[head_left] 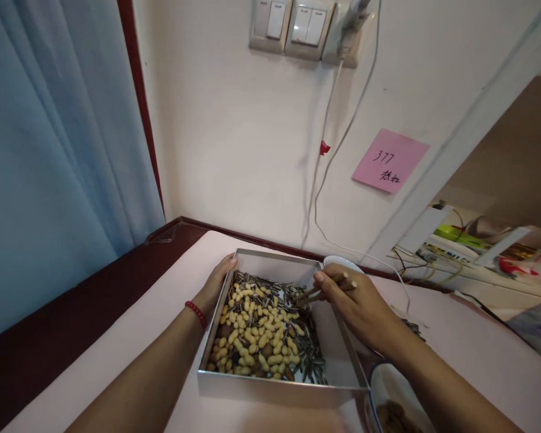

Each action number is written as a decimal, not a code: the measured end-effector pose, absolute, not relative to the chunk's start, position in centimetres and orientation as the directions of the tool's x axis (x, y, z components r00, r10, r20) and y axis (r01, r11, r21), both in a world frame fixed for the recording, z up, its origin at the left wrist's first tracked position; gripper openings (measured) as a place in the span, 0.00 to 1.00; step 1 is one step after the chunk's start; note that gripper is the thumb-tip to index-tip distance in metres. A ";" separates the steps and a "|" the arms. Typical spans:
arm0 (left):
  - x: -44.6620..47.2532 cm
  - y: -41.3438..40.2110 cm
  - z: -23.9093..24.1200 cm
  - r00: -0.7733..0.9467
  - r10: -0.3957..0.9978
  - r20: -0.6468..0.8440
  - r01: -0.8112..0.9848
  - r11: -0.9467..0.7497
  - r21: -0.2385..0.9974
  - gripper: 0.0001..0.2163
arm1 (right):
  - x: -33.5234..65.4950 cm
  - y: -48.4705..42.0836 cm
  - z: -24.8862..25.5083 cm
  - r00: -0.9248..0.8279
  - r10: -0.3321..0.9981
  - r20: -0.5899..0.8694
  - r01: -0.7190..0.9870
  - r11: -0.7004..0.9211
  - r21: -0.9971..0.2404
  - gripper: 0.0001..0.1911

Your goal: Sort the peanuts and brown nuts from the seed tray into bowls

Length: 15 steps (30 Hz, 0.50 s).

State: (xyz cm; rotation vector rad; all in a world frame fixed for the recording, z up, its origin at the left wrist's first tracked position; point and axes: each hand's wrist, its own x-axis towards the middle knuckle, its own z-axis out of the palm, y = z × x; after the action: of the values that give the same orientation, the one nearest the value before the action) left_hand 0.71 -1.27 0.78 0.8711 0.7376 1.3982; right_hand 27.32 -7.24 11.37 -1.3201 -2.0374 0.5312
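Note:
A square metal tray [279, 388] with upright sides holds unshelled peanuts [261, 328], striped sunflower seeds [309, 349] and a few round brown nuts [225, 331]. My left hand [219, 279], with a red bead bracelet on the wrist, is closed on the tray's left side near the far corner. In my right hand [354, 300] is a pair of chopsticks [313, 295], gripped over the tray's right side. Their tips reach down among the sunflower seeds near the far right; whether they pinch a seed cannot be seen.
A white bowl with brown contents [392, 397] stands at the tray's near right, partly under my right forearm. Another white dish [340, 263] sits behind my right hand. Loose sunflower seeds [415, 328] lie right of my wrist. A white cable [318, 204] hangs down the wall.

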 end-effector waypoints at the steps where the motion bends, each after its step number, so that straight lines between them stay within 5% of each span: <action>1: 0.7 -1.2 0.8 0.052 0.997 0.062 -0.507 -0.028 0.861 0.23 | 27.8 -7.5 11.6 -0.281 0.915 0.289 0.650 0.404 -0.644 0.23; 15: 0.8 -1.4 1.0 0.062 0.996 0.059 -0.501 -0.021 0.865 0.23 | 27.5 -7.2 10.6 -0.225 0.912 0.342 0.619 0.405 -0.673 0.23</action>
State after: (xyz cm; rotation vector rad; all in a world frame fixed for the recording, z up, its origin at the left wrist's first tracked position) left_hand 0.78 -1.38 1.04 0.8790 0.7455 1.3874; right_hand 27.49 -7.16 10.63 -1.3044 -1.9472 0.5219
